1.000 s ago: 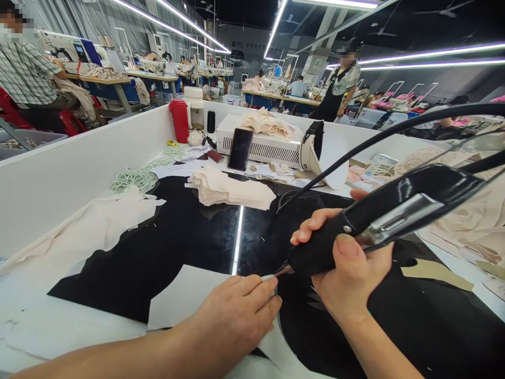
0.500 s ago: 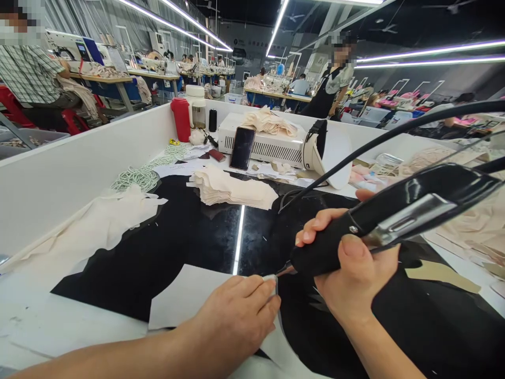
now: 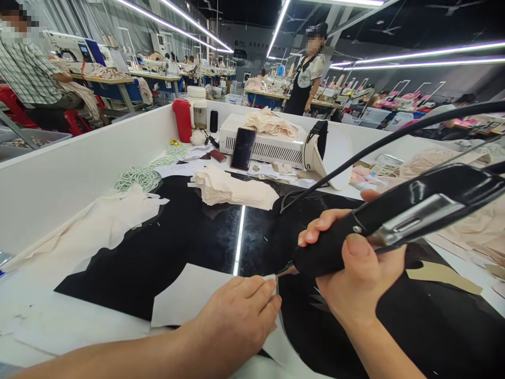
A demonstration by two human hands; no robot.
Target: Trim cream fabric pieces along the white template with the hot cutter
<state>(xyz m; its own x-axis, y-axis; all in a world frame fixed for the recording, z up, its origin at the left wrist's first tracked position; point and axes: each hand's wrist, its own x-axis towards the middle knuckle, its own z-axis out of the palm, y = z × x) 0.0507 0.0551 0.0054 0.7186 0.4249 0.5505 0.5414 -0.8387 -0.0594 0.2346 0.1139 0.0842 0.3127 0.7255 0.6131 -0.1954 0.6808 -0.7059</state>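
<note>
Our right hand (image 3: pixel 357 273) is clenched around the black handle of a corded cutting tool (image 3: pixel 394 218), its metal tip touching the edge of a pale fabric piece (image 3: pixel 185 295) on the glossy black worktop (image 3: pixel 177 242). Our left hand (image 3: pixel 236 316) presses flat on that piece — fingers closed, pinning its corner just beside the tip. Behind lie a stack of cut cream pieces (image 3: pixel 232 190), a phone (image 3: pixel 243 149) leaning on a white machine (image 3: pixel 272 145) and a red bottle (image 3: pixel 183 120).
</note>
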